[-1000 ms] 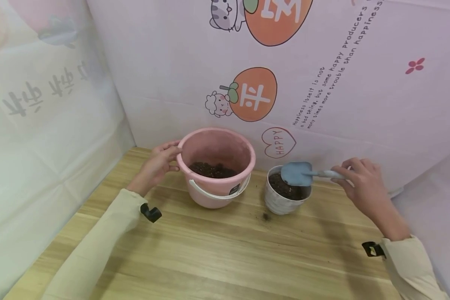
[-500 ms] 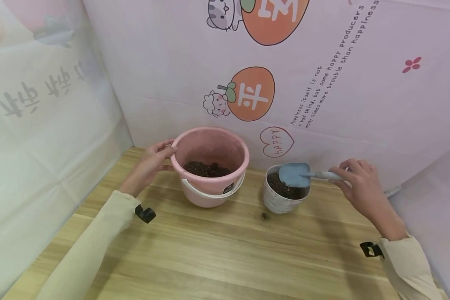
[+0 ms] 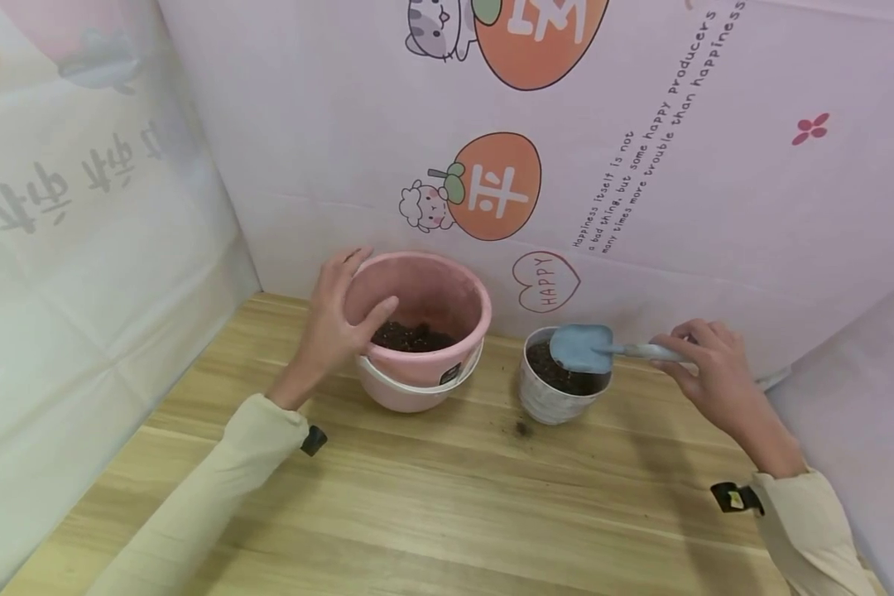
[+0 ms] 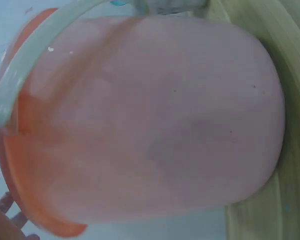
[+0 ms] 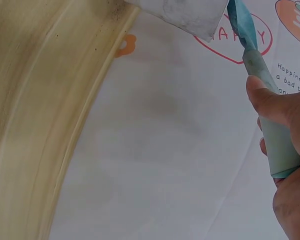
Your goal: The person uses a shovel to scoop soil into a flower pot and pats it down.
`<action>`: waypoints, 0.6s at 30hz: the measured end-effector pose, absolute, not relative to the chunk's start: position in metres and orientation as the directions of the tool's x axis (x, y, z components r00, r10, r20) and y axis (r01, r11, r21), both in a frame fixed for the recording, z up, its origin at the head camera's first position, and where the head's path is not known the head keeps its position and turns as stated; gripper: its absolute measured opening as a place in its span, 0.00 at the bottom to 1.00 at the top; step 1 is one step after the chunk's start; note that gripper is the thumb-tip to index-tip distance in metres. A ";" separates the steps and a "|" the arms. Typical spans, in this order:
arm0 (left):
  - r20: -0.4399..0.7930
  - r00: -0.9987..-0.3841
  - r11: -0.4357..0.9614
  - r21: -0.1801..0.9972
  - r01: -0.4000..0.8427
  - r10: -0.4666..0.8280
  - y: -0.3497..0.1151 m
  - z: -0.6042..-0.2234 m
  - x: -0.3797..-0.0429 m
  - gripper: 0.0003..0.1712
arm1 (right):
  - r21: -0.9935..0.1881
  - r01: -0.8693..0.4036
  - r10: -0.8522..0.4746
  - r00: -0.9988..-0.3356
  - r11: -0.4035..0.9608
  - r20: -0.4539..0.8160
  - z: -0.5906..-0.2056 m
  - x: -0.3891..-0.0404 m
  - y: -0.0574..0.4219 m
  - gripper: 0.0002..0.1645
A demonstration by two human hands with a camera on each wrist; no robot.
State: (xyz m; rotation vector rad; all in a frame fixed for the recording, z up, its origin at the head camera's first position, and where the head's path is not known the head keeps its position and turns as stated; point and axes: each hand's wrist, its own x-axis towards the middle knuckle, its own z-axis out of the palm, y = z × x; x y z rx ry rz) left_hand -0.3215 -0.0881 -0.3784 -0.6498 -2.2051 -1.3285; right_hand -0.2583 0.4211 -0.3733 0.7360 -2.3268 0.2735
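A pink bucket with a white handle stands on the wooden table, dark soil in its bottom. At its left rim is my left hand, fingers spread along the outside and thumb straight over the opening. In the left wrist view the bucket wall fills most of the picture, with fingertips beside the rim. My right hand grips the handle of a blue trowel. The trowel's blade is above a whitish pot that holds dark soil.
A little spilled soil lies on the table in front of the pot. Printed white sheeting rises close behind the bucket and pot, with more sheeting on both sides.
My left hand has moved from the bucket's left side up over its rim, and its thumb has spread across the opening. The right hand holds the trowel over the pot almost unmoved.
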 end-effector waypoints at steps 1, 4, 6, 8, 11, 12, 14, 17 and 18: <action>0.639 -0.753 0.419 0.647 0.637 0.157 -0.085 -0.378 -0.320 0.43 | -0.003 -0.574 -0.431 -0.620 0.819 0.656 -0.374 -0.258 0.421 0.38; 0.670 -0.716 0.393 0.616 0.683 0.196 -0.076 -0.377 -0.315 0.42 | -0.013 -0.571 -0.430 -0.632 0.821 0.645 -0.374 -0.258 0.422 0.16; 0.694 -0.685 0.375 0.588 0.717 0.222 -0.069 -0.377 -0.312 0.42 | -0.024 -0.570 -0.426 -0.641 0.821 0.639 -0.374 -0.258 0.422 0.20; 0.735 -0.632 0.364 0.535 0.763 0.246 -0.062 -0.377 -0.308 0.42 | -0.039 -0.571 -0.420 -0.647 0.820 0.637 -0.375 -0.259 0.423 0.26; 0.812 -0.512 0.328 0.420 0.846 0.281 -0.049 -0.375 -0.303 0.41 | -0.067 -0.585 -0.417 -0.649 0.808 0.637 -0.377 -0.261 0.424 0.17; 0.835 -0.465 0.313 0.376 0.873 0.295 -0.044 -0.375 -0.300 0.40 | -0.077 -0.593 -0.417 -0.647 0.802 0.639 -0.378 -0.262 0.425 0.16; 0.875 -0.363 0.285 0.276 0.918 0.321 -0.034 -0.376 -0.297 0.37 | -0.093 -0.606 -0.418 -0.643 0.790 0.641 -0.379 -0.265 0.425 0.15; 0.907 -0.248 0.290 0.151 0.945 0.339 -0.020 -0.381 -0.290 0.33 | -0.124 -0.613 -0.416 -0.657 0.781 0.629 -0.381 -0.268 0.425 0.17; 0.913 -0.223 0.295 0.121 0.948 0.341 -0.015 -0.383 -0.289 0.33 | -0.132 -0.609 -0.413 -0.666 0.782 0.621 -0.381 -0.268 0.425 0.19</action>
